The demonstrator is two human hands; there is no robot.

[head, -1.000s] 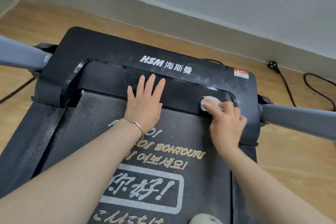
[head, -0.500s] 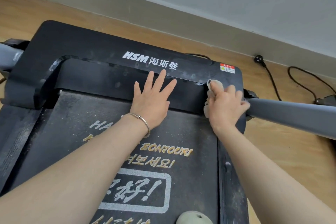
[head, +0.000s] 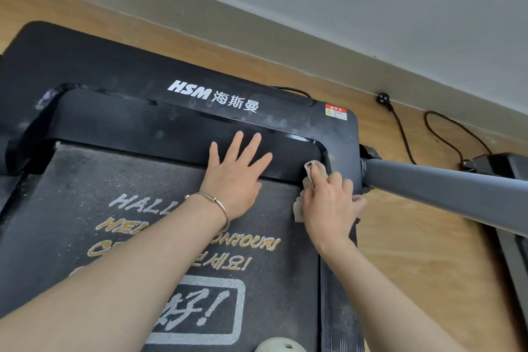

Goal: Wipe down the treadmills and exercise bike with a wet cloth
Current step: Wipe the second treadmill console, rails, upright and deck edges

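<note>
A black treadmill [head: 120, 80] with a white HSM logo fills the view, its dusty belt [head: 85, 188] printed with greetings. My left hand [head: 234, 174] lies flat with spread fingers across the belt's front edge and the glossy motor cover. My right hand [head: 331, 203] grips a crumpled beige cloth [head: 314, 168] and presses it against the cover's inner right corner. Most of the cloth is hidden under that hand.
A grey handrail post [head: 445, 188] runs out to the right from the treadmill's side. A black plug and cable [head: 400, 123] lie on the wooden floor by the skirting board. A dark object [head: 503, 166] sits at the right edge. A pale shoe tip [head: 277, 346] shows at the bottom.
My right hand slid the cloth right and up along the cover's inner edge, then back down into the right corner. The left hand stayed flat on the cover. The view shifted rightward.
</note>
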